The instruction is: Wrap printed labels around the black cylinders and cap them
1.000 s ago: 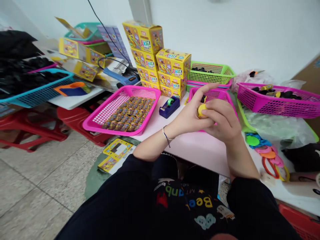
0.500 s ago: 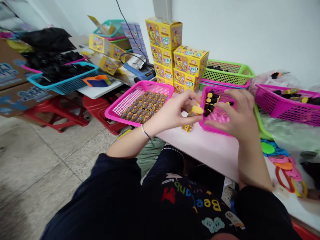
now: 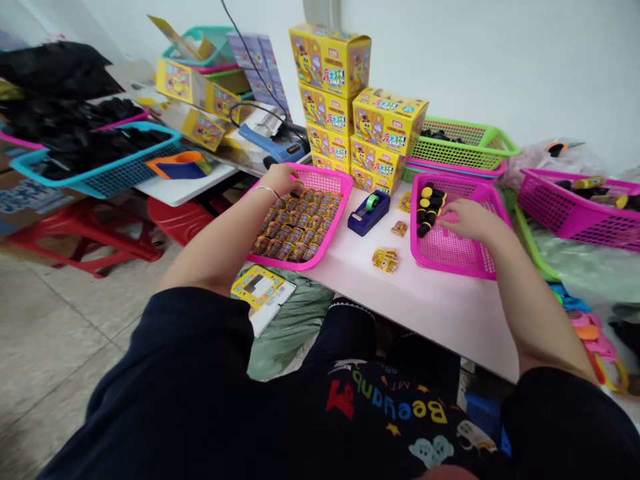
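Observation:
My left hand (image 3: 281, 181) reaches over the far left part of the pink basket (image 3: 347, 200) on the left, fingers closed around a small container whose dark end (image 3: 296, 195) shows under the fingertips. Rows of small containers with printed labels (image 3: 300, 222) fill this basket. Inside the right pink basket (image 3: 453, 263), my right hand (image 3: 467, 220) has its fingertips pinched at the yellow end of one of several small black containers with yellow caps (image 3: 427, 208). Small printed yellow labels (image 3: 385, 260) lie on the white table (image 3: 360, 280) between the baskets.
A blue tape dispenser (image 3: 369, 213) stands between the baskets. Behind are stacked yellow boxes (image 3: 330, 87) and a green basket (image 3: 465, 143). A blue heat gun (image 3: 267, 141) lies at back left; another pink basket (image 3: 565, 207) is at right. Red stools (image 3: 110, 237) stand on the floor.
My hands have moved apart. The left carried the yellow-topped container from in front of me to the left basket; the right went down among the black containers in the right basket.

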### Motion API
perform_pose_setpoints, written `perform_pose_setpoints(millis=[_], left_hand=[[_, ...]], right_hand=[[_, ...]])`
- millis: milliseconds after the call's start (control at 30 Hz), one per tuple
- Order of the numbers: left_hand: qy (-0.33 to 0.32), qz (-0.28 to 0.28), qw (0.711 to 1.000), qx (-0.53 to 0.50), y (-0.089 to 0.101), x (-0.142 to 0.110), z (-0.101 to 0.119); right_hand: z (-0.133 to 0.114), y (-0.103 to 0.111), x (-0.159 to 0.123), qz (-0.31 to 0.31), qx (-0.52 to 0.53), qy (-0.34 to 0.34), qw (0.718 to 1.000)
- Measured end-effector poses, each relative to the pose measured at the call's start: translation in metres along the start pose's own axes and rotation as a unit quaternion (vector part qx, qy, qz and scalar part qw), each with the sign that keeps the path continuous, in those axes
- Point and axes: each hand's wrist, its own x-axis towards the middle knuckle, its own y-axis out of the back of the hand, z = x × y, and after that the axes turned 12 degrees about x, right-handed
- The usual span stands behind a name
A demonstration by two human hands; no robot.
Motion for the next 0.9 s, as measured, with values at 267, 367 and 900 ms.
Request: perform_pose_setpoints(millis=[267,367,900], left_hand=[[0.036,-0.023,0.997,0.070,0.003,-0.022,0.033],[-0.002,0.060,0.994,0.086,0.016,-0.066,0.068],[-0.364,-0.014,0.928,0.083,-0.088,-0.185,0.188]], right_hand=[[-0.015,-0.044,0.046,-0.188,-0.005,-0.012,0.982],[-0.014,-0.054,0.047,-0.179,-0.024,-0.025,0.983],[-0.034,0.018,-0.031,0.088,0.213,-0.088,0.969]])
